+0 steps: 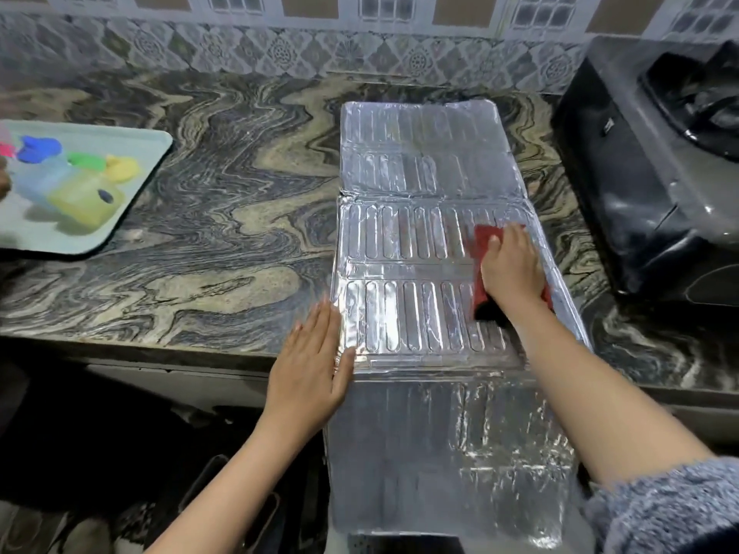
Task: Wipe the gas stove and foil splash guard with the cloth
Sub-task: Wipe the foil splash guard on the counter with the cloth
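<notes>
The foil splash guard (416, 249) lies flat and unfolded on the marbled counter, its nearest panel hanging over the front edge. My right hand (510, 269) presses a red cloth (482, 243) onto the right side of the middle panel. My left hand (314, 365) rests flat, fingers together, on the guard's left edge near the counter's front. The black gas stove (640, 185) stands at the right, under a clear glossy cover, apart from both hands.
A pale green tray (120, 217) at the left holds coloured plastic containers (80, 181). The marbled counter (224, 217) runs between tray and guard. A patterned tile wall (280, 50) runs along the back. Dark space lies below the counter's front edge.
</notes>
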Demonstrator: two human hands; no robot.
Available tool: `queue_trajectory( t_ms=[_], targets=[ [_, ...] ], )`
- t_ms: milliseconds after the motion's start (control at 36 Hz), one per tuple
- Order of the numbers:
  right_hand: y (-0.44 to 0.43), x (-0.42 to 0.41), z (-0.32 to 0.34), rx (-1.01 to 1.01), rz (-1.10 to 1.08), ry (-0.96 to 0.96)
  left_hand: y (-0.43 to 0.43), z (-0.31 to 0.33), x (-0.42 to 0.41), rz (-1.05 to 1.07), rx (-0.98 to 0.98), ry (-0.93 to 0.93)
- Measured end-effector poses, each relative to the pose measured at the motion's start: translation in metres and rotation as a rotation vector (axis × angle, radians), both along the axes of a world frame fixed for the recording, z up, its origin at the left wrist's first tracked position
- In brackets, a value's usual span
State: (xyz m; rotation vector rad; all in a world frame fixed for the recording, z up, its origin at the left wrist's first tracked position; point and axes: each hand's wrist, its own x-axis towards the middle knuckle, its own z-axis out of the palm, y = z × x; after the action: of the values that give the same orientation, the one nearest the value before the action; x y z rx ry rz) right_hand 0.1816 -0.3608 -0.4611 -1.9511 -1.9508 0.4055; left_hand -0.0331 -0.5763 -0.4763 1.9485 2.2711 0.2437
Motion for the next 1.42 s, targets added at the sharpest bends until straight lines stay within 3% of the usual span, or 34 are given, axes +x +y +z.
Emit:
queue_trajectory(
  t_ms=[306, 500, 667, 861, 1222, 1417],
  targets=[
    [-0.013, 0.022, -0.007, 0.046, -0.151, 0.041, 0.007, 0.010, 0.004, 0.048, 0.109, -0.113],
    [-0.013, 0.024, -0.009, 0.040, -0.183, 0.039, 0.051, 0.008, -0.006, 0.079, -0.051, -0.072],
    [-0.006, 0.008, -0.008, 0.078, -0.226, 0.057, 0.053, 0.003, -0.007, 0.078, -0.051, -0.076],
    [-0.006, -0.050, -0.009, 0.040, 0.013, -0.041, 0.052, 0.000, -0.009, 0.067, -0.031, -0.095],
    [-0.004, -0.163, -0.006, 0.063, 0.630, 0.005, 0.053, 0.000, -0.008, 0.072, -0.025, -0.095],
    [0.031, -0.160, -0.001, 0.037, 0.648, 0.016, 0.052, 0.001, -0.005, 0.116, -0.036, -0.117]
  ],
)
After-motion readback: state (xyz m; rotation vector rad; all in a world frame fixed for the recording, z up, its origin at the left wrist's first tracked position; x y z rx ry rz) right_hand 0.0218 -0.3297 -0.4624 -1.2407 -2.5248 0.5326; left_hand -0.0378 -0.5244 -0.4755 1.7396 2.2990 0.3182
